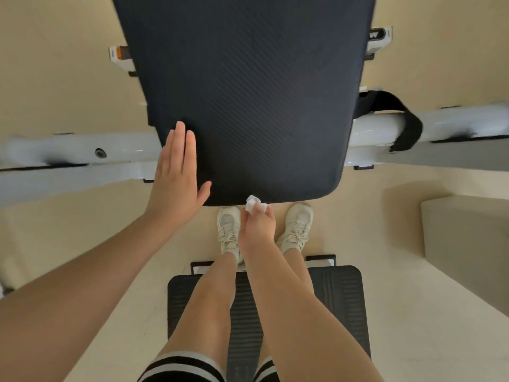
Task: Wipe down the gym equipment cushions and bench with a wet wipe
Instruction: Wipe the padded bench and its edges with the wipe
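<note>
A large dark bench cushion (pixel 248 92) with a fine ribbed texture fills the upper middle of the view. My left hand (pixel 177 172) lies flat and open against its lower left edge, fingers together and pointing up. My right hand (pixel 257 224) is closed around a crumpled white wet wipe (pixel 254 203), which touches the cushion's near edge at the centre. A second black ribbed pad (pixel 338 304) lies low in the view, behind my legs.
White machine frame bars run left (pixel 77 155) and right (pixel 385 128) of the cushion. A black strap (pixel 407 122) hangs over the right bar. A grey block (pixel 468 238) stands at the right. My white shoes (pixel 230 230) stand on the beige floor.
</note>
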